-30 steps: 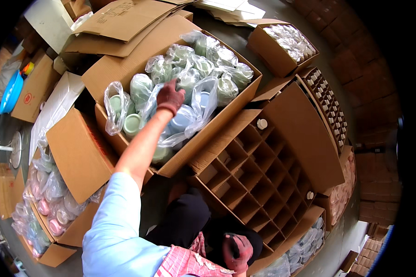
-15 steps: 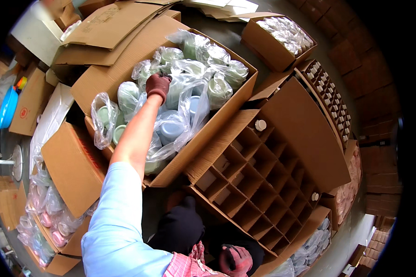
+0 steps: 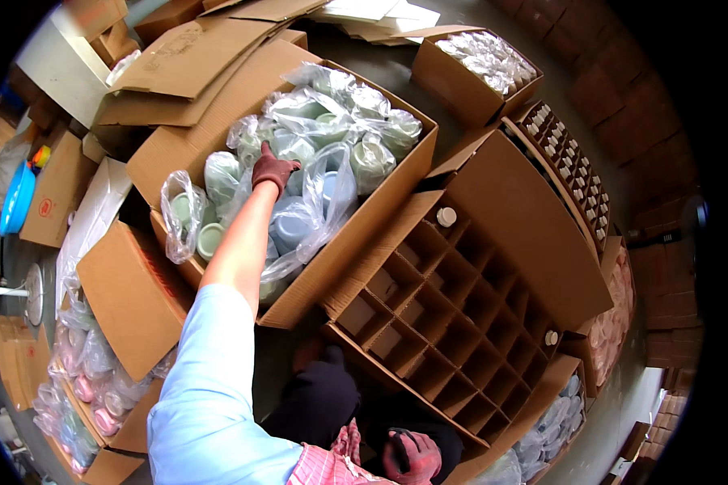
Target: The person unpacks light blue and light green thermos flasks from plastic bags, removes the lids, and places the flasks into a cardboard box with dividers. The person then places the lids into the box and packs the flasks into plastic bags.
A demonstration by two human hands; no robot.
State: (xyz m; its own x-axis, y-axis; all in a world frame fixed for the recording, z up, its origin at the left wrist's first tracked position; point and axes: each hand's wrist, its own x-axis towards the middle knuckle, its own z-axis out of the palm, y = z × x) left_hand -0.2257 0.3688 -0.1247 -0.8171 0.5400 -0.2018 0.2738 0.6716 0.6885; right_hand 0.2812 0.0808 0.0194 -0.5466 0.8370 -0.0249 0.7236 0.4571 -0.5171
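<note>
My left hand (image 3: 275, 171), in a dark reddish glove, reaches into a large open carton (image 3: 380, 217) of plastic-wrapped cups or jars. Its index finger and thumb are spread apart over the clear wrapping, and nothing shows in its grip. Pale green pieces (image 3: 374, 160) lie beyond and around it, and a pale blue piece (image 3: 293, 221) sits just to its near right under loose plastic. Low in the view, my right hand (image 3: 414, 457), in a red glove with a dark palm, rests curled near my knee. What its fingers hold, if anything, is hidden.
To the right stands a carton with cardboard dividers (image 3: 453, 311), a white-capped bottle (image 3: 446, 217) in a far cell. Behind its raised flap is a box of white-capped bottles (image 3: 562, 158). Flattened cardboard (image 3: 170, 61) leans at the far left; a carton of pink wrapped pieces (image 3: 105, 396) sits near left.
My left hand has drawn back slightly toward me, and its fingers have spread from a closed shape. The right hand stays by my knee. The whole view has shifted slightly.
</note>
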